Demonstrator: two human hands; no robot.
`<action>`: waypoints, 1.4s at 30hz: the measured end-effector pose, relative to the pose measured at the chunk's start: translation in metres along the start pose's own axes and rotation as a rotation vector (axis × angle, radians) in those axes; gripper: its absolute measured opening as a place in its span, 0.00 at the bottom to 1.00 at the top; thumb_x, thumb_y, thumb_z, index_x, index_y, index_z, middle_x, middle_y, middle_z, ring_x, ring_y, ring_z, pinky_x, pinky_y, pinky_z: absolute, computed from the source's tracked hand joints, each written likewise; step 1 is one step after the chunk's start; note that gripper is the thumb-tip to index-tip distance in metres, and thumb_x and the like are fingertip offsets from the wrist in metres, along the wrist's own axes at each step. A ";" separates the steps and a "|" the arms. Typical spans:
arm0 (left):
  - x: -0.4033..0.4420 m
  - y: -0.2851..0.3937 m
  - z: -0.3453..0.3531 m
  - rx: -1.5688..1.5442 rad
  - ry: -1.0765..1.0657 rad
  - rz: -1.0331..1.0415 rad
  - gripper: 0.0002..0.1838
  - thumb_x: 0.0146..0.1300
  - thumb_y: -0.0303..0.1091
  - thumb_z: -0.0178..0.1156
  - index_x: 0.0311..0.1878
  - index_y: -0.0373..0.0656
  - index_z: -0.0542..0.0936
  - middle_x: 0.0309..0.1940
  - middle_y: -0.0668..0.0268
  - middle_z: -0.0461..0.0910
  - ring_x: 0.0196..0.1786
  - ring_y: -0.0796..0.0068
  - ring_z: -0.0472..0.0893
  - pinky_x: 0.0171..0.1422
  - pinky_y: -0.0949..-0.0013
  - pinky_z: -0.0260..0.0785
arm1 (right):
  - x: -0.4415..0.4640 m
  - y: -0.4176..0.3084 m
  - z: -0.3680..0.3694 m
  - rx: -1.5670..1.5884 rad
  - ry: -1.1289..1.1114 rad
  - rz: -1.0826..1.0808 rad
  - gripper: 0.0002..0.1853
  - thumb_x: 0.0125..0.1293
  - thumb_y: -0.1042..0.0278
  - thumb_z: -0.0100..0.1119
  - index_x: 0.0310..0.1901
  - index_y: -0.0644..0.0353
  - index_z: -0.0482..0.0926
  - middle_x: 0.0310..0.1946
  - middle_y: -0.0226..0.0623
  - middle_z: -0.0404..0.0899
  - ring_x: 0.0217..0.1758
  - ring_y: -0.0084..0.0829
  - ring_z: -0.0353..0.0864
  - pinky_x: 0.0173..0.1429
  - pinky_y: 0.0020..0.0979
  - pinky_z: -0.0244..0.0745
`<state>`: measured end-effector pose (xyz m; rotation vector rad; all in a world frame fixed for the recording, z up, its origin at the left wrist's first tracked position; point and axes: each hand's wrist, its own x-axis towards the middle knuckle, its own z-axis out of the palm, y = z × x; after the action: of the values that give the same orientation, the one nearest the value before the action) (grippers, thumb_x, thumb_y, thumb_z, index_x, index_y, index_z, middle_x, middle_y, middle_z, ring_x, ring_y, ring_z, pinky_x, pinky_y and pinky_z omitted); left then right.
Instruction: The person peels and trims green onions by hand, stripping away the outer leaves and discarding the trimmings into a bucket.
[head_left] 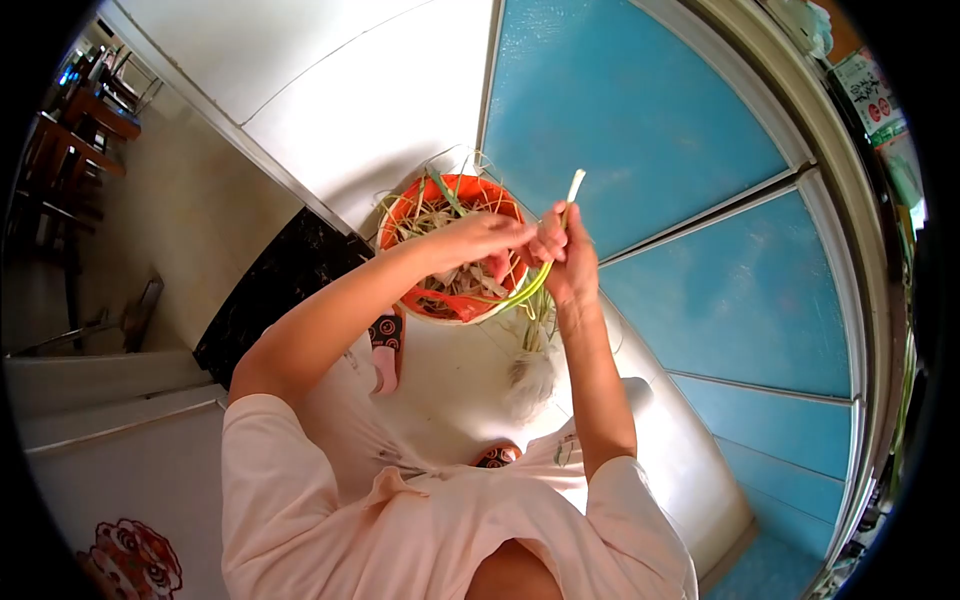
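A scallion (574,188) is gripped in my right hand (568,262), white end pointing up and green leaves bending down to the left across the bin's edge. My left hand (482,240) is over the bin, its fingers drawn together and touching or nearly touching my right fingers. Whatever its fingertips pinch, if anything, is hidden. Below both hands stands a round bin (382,238) lined with a red bag (455,305). Dry leaves and peelings (440,218) fill it, some sticking out over the rim.
On the floor right of the bin lies a bunch of scallions (535,370) with pale roots. Blue cabinet doors (640,110) rise close on the right, beneath a cluttered counter. A white panel (370,100) is behind the bin; a black floor strip (275,290) lies left. Chairs (85,140) stand farther left.
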<state>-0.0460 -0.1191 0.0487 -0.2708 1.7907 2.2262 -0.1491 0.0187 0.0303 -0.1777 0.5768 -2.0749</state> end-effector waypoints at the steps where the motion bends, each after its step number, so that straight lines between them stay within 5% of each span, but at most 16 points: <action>1: -0.002 0.003 0.007 -0.011 -0.074 -0.012 0.20 0.70 0.46 0.49 0.52 0.37 0.71 0.33 0.64 0.78 0.22 0.81 0.74 0.29 0.77 0.66 | 0.002 -0.008 0.001 -0.009 -0.014 -0.010 0.13 0.75 0.58 0.37 0.40 0.57 0.69 0.17 0.23 0.56 0.15 0.16 0.51 0.22 0.21 0.52; 6: -0.003 0.011 0.025 0.178 -0.332 -0.018 0.17 0.69 0.40 0.51 0.53 0.37 0.71 0.28 0.68 0.77 0.19 0.86 0.70 0.23 0.81 0.62 | -0.005 -0.042 0.016 -0.110 -0.013 -0.088 0.13 0.75 0.59 0.38 0.39 0.58 0.69 0.17 0.22 0.56 0.16 0.16 0.51 0.21 0.21 0.51; 8: -0.008 0.006 0.037 0.424 -0.348 -0.197 0.14 0.70 0.41 0.50 0.38 0.41 0.78 0.28 0.73 0.78 0.19 0.86 0.70 0.23 0.80 0.62 | -0.018 -0.055 0.035 -0.230 -0.014 -0.156 0.13 0.74 0.59 0.39 0.38 0.58 0.70 0.16 0.22 0.57 0.16 0.17 0.51 0.21 0.21 0.49; 10: -0.001 -0.036 0.033 0.727 -0.400 0.001 0.15 0.65 0.38 0.53 0.25 0.41 0.76 0.25 0.70 0.78 0.27 0.78 0.76 0.35 0.68 0.68 | -0.049 -0.081 0.075 -0.516 -0.036 -0.263 0.16 0.74 0.56 0.40 0.37 0.59 0.70 0.15 0.23 0.59 0.17 0.16 0.53 0.21 0.21 0.48; 11: -0.006 -0.027 0.037 0.900 -0.427 -0.070 0.13 0.63 0.38 0.55 0.27 0.40 0.76 0.24 0.64 0.79 0.29 0.70 0.78 0.39 0.65 0.68 | -0.073 -0.100 0.099 -0.749 -0.070 -0.382 0.16 0.74 0.57 0.39 0.37 0.60 0.70 0.16 0.24 0.61 0.18 0.15 0.53 0.22 0.20 0.48; 13: 0.001 -0.057 0.022 1.067 -0.366 0.251 0.15 0.64 0.40 0.52 0.26 0.41 0.78 0.24 0.63 0.80 0.29 0.65 0.79 0.37 0.61 0.69 | -0.134 -0.147 0.150 -1.226 -0.066 -0.726 0.12 0.72 0.65 0.42 0.38 0.64 0.73 0.18 0.27 0.66 0.21 0.18 0.64 0.26 0.20 0.58; 15: 0.007 -0.030 0.028 1.165 -0.339 -0.019 0.14 0.61 0.40 0.55 0.26 0.40 0.79 0.25 0.59 0.80 0.31 0.59 0.79 0.39 0.58 0.70 | -0.186 -0.193 0.182 -1.951 -0.114 -1.349 0.07 0.66 0.72 0.51 0.40 0.67 0.75 0.28 0.37 0.76 0.26 0.26 0.74 0.31 0.25 0.67; 16: 0.010 -0.025 0.027 1.145 -0.287 0.058 0.14 0.61 0.40 0.56 0.26 0.40 0.78 0.24 0.59 0.79 0.30 0.58 0.79 0.38 0.58 0.69 | -0.209 -0.213 0.195 -1.994 -0.085 -1.446 0.07 0.65 0.73 0.52 0.40 0.68 0.75 0.30 0.39 0.76 0.28 0.27 0.74 0.33 0.26 0.68; 19: 0.017 -0.015 0.025 1.082 -0.151 0.185 0.14 0.59 0.40 0.58 0.27 0.39 0.78 0.22 0.57 0.78 0.28 0.57 0.78 0.36 0.58 0.69 | -0.226 -0.275 0.222 -2.352 0.510 -1.968 0.09 0.67 0.70 0.52 0.42 0.66 0.76 0.35 0.40 0.78 0.33 0.31 0.77 0.39 0.28 0.71; 28: 0.033 -0.021 0.016 1.111 -0.054 0.262 0.10 0.57 0.38 0.59 0.28 0.41 0.78 0.23 0.56 0.78 0.29 0.57 0.78 0.34 0.58 0.69 | -0.219 -0.502 0.151 -2.767 0.616 -1.180 0.12 0.66 0.61 0.53 0.46 0.58 0.76 0.43 0.40 0.79 0.46 0.40 0.79 0.50 0.36 0.72; 31: 0.030 -0.020 0.001 1.214 0.008 0.218 0.11 0.59 0.39 0.56 0.27 0.42 0.77 0.24 0.56 0.78 0.31 0.55 0.78 0.35 0.55 0.69 | -0.218 -0.479 0.142 -2.692 0.552 -1.411 0.13 0.68 0.63 0.47 0.46 0.61 0.76 0.41 0.43 0.79 0.44 0.39 0.79 0.48 0.35 0.73; 34: 0.029 -0.028 -0.008 1.386 0.147 0.149 0.14 0.63 0.40 0.52 0.25 0.41 0.75 0.24 0.56 0.77 0.32 0.53 0.78 0.35 0.52 0.69 | -0.225 -0.393 0.150 -2.165 0.304 -1.831 0.15 0.71 0.65 0.42 0.46 0.65 0.77 0.40 0.45 0.80 0.42 0.38 0.80 0.47 0.33 0.75; 36: 0.029 -0.024 -0.009 1.464 0.311 0.155 0.18 0.65 0.42 0.50 0.24 0.39 0.75 0.23 0.55 0.76 0.31 0.53 0.78 0.34 0.52 0.69 | -0.230 -0.321 0.121 -1.803 0.029 -1.818 0.16 0.72 0.66 0.39 0.45 0.67 0.77 0.39 0.47 0.80 0.41 0.38 0.80 0.46 0.33 0.76; 38: 0.025 -0.009 -0.006 1.456 0.381 0.105 0.21 0.66 0.45 0.50 0.22 0.38 0.74 0.21 0.55 0.75 0.29 0.53 0.77 0.33 0.52 0.67 | -0.220 -0.240 0.047 -1.968 0.084 -1.402 0.19 0.74 0.64 0.34 0.44 0.67 0.77 0.37 0.45 0.80 0.41 0.36 0.80 0.44 0.31 0.75; 41: 0.015 0.006 -0.002 1.445 0.361 0.023 0.23 0.66 0.46 0.52 0.21 0.38 0.73 0.17 0.55 0.72 0.26 0.53 0.74 0.31 0.52 0.64 | -0.142 -0.105 -0.009 -1.824 -0.031 -0.533 0.11 0.57 0.81 0.59 0.43 0.62 0.78 0.39 0.41 0.79 0.40 0.35 0.79 0.41 0.28 0.76; 42: 0.011 0.005 -0.003 1.451 0.357 0.034 0.23 0.65 0.47 0.53 0.21 0.38 0.73 0.17 0.55 0.72 0.25 0.53 0.74 0.31 0.53 0.64 | -0.124 -0.075 -0.050 -1.760 0.120 -0.232 0.10 0.57 0.77 0.61 0.41 0.63 0.78 0.37 0.40 0.80 0.36 0.33 0.81 0.39 0.28 0.76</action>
<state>-0.0581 -0.1217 0.0495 -0.2880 2.9994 0.4345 -0.1558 0.1717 0.0332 -1.1167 2.3553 -1.1651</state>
